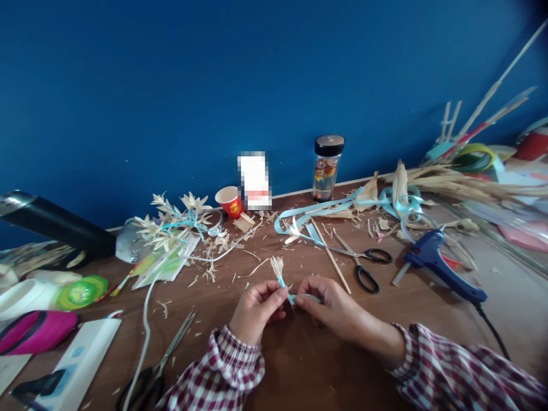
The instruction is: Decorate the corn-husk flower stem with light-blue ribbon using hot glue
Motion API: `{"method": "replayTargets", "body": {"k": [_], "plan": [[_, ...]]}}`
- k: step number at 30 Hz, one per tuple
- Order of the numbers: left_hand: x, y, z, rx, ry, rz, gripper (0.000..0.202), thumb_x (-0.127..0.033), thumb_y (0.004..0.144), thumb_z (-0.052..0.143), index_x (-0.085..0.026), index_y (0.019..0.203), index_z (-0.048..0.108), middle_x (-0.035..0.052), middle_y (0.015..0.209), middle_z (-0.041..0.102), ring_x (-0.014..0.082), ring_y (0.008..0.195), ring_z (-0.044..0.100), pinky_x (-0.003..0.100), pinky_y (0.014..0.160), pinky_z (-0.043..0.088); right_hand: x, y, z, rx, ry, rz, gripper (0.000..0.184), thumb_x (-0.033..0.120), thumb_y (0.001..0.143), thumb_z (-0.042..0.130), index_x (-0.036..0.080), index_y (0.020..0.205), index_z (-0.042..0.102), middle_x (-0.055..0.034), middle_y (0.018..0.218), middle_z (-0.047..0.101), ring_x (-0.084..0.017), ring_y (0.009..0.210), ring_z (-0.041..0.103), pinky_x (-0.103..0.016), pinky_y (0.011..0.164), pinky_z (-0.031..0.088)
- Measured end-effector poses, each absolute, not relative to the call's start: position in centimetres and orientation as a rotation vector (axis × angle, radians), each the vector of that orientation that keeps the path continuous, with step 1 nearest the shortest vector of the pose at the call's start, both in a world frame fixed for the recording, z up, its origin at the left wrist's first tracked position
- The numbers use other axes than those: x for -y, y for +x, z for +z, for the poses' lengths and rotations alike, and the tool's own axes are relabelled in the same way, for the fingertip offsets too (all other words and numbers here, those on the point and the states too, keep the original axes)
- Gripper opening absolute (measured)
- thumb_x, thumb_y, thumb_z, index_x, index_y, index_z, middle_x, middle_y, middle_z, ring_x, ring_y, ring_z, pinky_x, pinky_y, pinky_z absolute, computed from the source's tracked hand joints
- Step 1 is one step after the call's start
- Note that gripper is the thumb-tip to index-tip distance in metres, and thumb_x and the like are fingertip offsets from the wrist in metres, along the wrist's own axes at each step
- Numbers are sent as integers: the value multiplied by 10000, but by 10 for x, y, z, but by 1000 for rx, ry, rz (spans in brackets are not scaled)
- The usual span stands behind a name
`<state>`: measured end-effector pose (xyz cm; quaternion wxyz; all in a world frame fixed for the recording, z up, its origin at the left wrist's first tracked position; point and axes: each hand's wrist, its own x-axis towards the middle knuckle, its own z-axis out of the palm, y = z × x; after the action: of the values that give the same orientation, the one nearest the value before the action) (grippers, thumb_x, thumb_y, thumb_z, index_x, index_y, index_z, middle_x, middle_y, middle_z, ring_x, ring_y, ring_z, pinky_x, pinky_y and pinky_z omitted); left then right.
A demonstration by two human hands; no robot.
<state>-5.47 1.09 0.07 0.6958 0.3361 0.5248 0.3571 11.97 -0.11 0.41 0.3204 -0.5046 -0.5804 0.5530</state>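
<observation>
Between both hands is a small corn-husk flower (277,267) with pale petals pointing away from me and a light blue wrap below them. My left hand (261,305) pinches its wrapped stem between thumb and fingers. On the other side, my right hand (323,301) pinches a narrow light blue ribbon (291,298) close to the stem. How the ribbon meets the stem is partly hidden by the fingers. Just beyond the hands lie another small husk flower (293,230) and a thin wooden stick (331,257). Black-handled scissors (357,258) lie open to their right.
A blue glue gun (443,265) with its cord lies at right. Against the blue wall stand a glass bottle (328,168) and a red paper cup (230,202). Finished husk flowers (180,220) lie at left. More scissors (165,357) and a white cable (146,319) lie near my left sleeve.
</observation>
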Motion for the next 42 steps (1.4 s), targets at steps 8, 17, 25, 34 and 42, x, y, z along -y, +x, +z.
{"method": "replayTargets", "body": {"k": [8,17,25,34,42], "plan": [[-12,-51,4,-1195,726,834,326,-353,539,812,-137,742,674,4,656,653,47,518,535,133,466,451,3,119,7,1531,-1297,1463,107,226,804,546,166,715,538,52,574,486,-78,490,431,-188,450,324],[-9,-51,6,-1218,756,837,422,-383,551,798,-165,905,728,27,696,682,64,564,549,147,504,452,3,119,9,1532,-1300,1474,115,234,794,563,163,703,565,66,528,468,-71,456,413,-191,437,299],[-10,-53,1,-1246,873,792,342,-361,596,779,-162,870,731,24,684,682,85,571,553,188,543,471,3,116,14,1455,-1361,1506,150,263,790,546,170,675,569,74,469,423,-69,430,353,-197,407,243],[-8,-52,-2,-1178,924,814,281,-344,659,742,-154,858,688,10,724,672,113,644,595,228,613,510,5,118,14,1466,-1353,1457,120,232,776,564,160,681,581,63,533,449,-78,489,363,-204,469,292],[-10,-49,-3,-1197,855,840,350,-358,637,757,-154,913,692,30,771,694,138,712,625,256,669,518,4,117,9,1475,-1365,1346,120,233,770,568,167,670,576,53,555,493,-86,503,412,-204,486,327]]}}
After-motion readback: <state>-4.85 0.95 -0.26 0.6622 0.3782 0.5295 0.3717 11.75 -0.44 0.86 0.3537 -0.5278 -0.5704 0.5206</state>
